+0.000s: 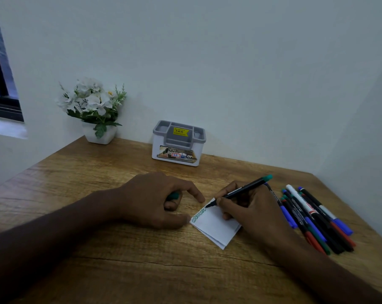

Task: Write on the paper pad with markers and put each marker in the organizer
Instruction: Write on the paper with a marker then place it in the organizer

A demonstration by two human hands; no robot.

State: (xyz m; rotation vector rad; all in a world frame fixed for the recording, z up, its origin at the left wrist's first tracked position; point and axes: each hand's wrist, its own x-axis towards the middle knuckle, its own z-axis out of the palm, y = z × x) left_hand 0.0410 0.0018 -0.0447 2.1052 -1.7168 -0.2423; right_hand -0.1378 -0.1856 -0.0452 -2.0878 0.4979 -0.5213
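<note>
A black marker with a green end [240, 190] is pinched between the thumb and fingers of the right hand [249, 207], right of centre in the frame, and its tip is set on the upper corner of the paper pad [216, 227]. A line of green loops is seen along the pad's upper left edge. The pad lies on the wooden table [119, 260] just below centre, with the heel of the right hand resting over its right side. The left hand [157, 200], at centre, is curled round a green cap [173, 196], while its thumb is pressed beside the pad's left corner and its forefinger is stretched toward the pad's top. A heap of markers [312, 218] is laid at the right edge, near the right hand. The white and grey organizer [178, 143] is placed against the wall above centre, well apart from the pad. A pot of white flowers [93, 110] is stood at upper left.
</note>
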